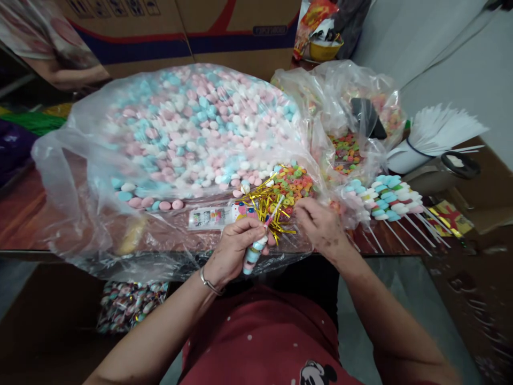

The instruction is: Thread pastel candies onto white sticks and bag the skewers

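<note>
My left hand (229,247) is closed on a marshmallow skewer (252,258), its blue, white and pink pieces pointing down toward me. The skewer's stick (276,210) sticks up past my fingertips, which pinch it near the top marshmallow. To the right, my right hand (324,227) has its fingers curled together; whatever lies between them is hidden. Gold twist ties (262,199) are heaped just beyond both hands. Beside them is a pile of colourful ring gummies (295,184). A printed clear packet (208,217) lies left of the ties.
A large clear bag of marshmallows (196,133) spreads over the table. Finished skewers (395,198) lie at the right, near a container of white sticks (412,155). A cardboard box (160,32) stands behind. Wrapped sweets (132,305) fill a box below. Another person's arm (76,77) shows at upper left.
</note>
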Motion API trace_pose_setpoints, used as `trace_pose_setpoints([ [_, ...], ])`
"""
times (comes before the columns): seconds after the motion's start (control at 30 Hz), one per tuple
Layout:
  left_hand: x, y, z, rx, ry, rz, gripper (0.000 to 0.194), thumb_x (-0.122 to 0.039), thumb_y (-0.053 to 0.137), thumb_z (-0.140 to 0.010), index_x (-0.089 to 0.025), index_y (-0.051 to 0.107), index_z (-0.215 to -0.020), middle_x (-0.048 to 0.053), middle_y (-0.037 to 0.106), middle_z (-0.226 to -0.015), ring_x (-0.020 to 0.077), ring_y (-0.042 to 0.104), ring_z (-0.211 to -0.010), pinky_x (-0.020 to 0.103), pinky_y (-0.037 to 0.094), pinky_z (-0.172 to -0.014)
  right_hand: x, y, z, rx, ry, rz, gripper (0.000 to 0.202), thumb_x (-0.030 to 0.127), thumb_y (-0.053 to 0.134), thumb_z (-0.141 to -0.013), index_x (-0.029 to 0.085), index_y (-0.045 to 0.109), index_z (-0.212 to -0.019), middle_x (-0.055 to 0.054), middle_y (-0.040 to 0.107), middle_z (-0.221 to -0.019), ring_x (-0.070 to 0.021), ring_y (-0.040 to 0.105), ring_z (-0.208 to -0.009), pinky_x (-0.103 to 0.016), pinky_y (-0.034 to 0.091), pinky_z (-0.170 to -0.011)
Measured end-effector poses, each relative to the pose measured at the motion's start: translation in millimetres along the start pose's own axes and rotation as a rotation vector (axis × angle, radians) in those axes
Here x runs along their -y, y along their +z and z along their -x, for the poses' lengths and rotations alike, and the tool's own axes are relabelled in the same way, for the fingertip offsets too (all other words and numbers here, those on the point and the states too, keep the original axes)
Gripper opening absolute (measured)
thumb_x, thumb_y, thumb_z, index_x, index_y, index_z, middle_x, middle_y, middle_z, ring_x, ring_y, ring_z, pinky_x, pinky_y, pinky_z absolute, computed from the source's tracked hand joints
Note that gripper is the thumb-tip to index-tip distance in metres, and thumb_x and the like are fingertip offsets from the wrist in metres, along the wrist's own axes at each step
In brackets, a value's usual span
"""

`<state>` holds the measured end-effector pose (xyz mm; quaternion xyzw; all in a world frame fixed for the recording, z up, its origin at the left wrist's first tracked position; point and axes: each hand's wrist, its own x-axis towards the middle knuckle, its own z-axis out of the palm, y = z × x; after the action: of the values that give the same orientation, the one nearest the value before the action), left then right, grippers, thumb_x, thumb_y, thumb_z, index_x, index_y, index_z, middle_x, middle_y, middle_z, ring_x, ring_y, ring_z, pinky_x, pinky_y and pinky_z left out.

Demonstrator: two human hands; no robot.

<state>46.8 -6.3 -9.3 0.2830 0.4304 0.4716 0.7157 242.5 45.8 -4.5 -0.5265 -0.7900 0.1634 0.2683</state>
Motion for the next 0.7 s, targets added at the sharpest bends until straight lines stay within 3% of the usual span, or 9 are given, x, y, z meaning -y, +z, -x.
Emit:
trace_pose_setpoints([
  [0.13,3,6.0,-2,0.022,-0.016,0.028,0.024,-0.032,0.075,-0.071,-0.014,0.06,-0.075,0.004,0.069,-0.068,0.0122,0.058,-0.047,0.014,0.035,-0.025,24,17,9,0.074,0.054,-0.511,0.013,0.025,0.048,-0.087,0.02,0.059,-0.085,0.002,0.064,-0.073,-0.0113,0.058,-0.067,-0.023,0.045,-0.064],
  [0.3,6,5.3,-1,0.003,-0.022,0.035,0.024,-0.031,0.074,-0.071,-0.014,0.058,-0.075,0.002,0.068,-0.065,0.012,0.058,-0.047,0.014,0.036,-0.026,35,22,12,0.207,0.14,-0.752,0.013,0.023,0.048,-0.085,0.02,0.054,-0.074,0.006,0.06,-0.058,-0.0081,0.054,-0.052,-0.02,0.041,-0.052],
  [0.57,9,3.3,-1,-0.04,0.013,0.022,0.025,-0.033,0.073,-0.072,-0.015,0.057,-0.079,0.001,0.067,-0.065,0.0119,0.057,-0.045,0.014,0.033,-0.025,31,23,13,0.258,0.116,-0.721,0.014,0.02,0.048,-0.086,0.019,0.055,-0.074,0.003,0.063,-0.065,-0.0088,0.056,-0.056,-0.02,0.042,-0.053],
  [0.7,9,1.9,-3,-0.091,0.056,-0.053,0.022,-0.032,0.073,-0.072,-0.014,0.06,-0.076,0.001,0.066,-0.064,0.0096,0.056,-0.044,0.013,0.033,-0.029,31,22,14,0.092,-0.236,-0.282,0.02,0.014,0.047,-0.089,0.018,0.06,-0.074,0.0,0.06,-0.068,-0.0106,0.053,-0.064,-0.023,0.041,-0.061],
])
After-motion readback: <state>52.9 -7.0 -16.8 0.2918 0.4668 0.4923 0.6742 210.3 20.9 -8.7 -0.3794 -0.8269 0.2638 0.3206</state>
